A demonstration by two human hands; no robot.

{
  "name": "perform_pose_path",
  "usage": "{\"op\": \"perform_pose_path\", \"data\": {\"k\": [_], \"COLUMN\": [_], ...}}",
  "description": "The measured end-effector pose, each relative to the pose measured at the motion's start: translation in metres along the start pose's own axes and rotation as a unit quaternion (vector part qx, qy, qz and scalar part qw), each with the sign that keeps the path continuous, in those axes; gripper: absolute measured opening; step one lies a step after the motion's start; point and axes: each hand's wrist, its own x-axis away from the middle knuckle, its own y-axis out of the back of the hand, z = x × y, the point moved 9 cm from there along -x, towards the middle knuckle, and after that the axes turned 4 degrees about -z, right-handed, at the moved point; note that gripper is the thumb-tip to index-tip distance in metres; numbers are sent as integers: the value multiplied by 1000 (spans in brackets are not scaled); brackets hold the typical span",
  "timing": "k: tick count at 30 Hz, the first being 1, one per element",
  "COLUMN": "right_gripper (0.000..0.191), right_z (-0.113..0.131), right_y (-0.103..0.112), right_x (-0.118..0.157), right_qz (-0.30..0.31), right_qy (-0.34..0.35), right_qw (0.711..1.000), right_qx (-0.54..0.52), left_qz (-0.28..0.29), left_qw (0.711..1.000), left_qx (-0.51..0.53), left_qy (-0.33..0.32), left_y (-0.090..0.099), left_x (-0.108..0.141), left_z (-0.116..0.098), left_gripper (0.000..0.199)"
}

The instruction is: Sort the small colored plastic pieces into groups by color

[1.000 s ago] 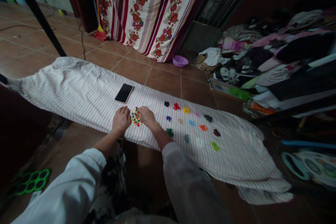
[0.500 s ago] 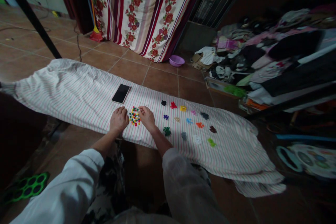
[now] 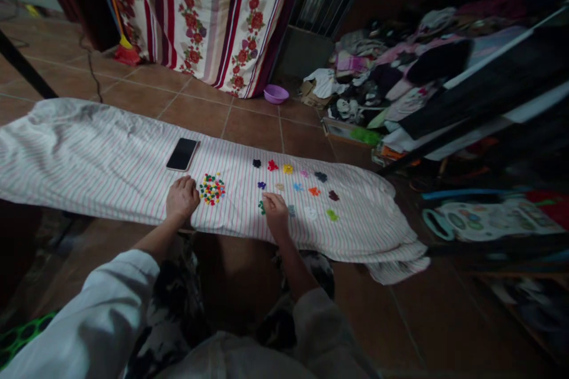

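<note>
My right hand [image 3: 276, 213] is over the dark green pile [image 3: 261, 207] and partly covers it, the fingers pinched together. Whatever sits between the fingertips is too small to make out. My left hand [image 3: 182, 196] rests on the striped cloth [image 3: 128, 160], fingers curled down, just left of a mixed heap of small coloured pieces [image 3: 212, 189] in red, yellow, green and white. Small one-colour piles lie to the right, among them a red pile [image 3: 272, 165], a yellow pile [image 3: 287, 169], an orange pile [image 3: 314, 191] and a lime green pile [image 3: 332, 215].
A phone [image 3: 182, 154] lies on the cloth beyond my left hand. On the tiled floor behind are a purple bowl [image 3: 276, 93] and a red broom [image 3: 127, 53] by a flowered curtain [image 3: 208, 12]. Clothes [image 3: 400, 71] are heaped at the right.
My right hand has moved right, from the mixed heap to the dark green pile. My left hand stays beside the heap. The view has shifted to the right.
</note>
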Motion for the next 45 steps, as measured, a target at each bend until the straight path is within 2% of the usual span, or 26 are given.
{"op": "perform_pose_path", "data": {"k": [4,7,10,12,14,18,30,38,45], "right_gripper": [33,40,43,42,42,44,42,52,56], "right_z": [-41,-78,-107,-121,-130,-137,-117,-150,-154], "right_y": [71,113,144,156,161,159,158,160,160], "right_x": [3,9,19,25,28,30,32,41,43], "right_qz": [-91,-125,-158,-173,-172,-149,-150,-153,-139], "right_qy": [-57,-124,-172,-199,-219,-228,-187,-271,-280], "right_qw": [991,975,959,948,942,945,952,940,947], "right_qx": [86,136,161,179,189,180,190,140,75], "left_qz": [-6,-11,-11,-11,-12,-11,-5,4,10], "left_qw": [1000,1000,1000,1000,1000,1000,1000,1000,1000], "left_qx": [6,4,1,2,5,5,-2,2,0], "left_qy": [3,7,8,9,9,14,15,12,18], "left_y": [-2,-1,0,0,1,3,0,0,1], "left_x": [1,0,0,0,0,0,0,-1,-1], "left_z": [2,3,2,2,2,1,4,2,0], "left_gripper": [27,26,26,26,26,27,28,25,26]}}
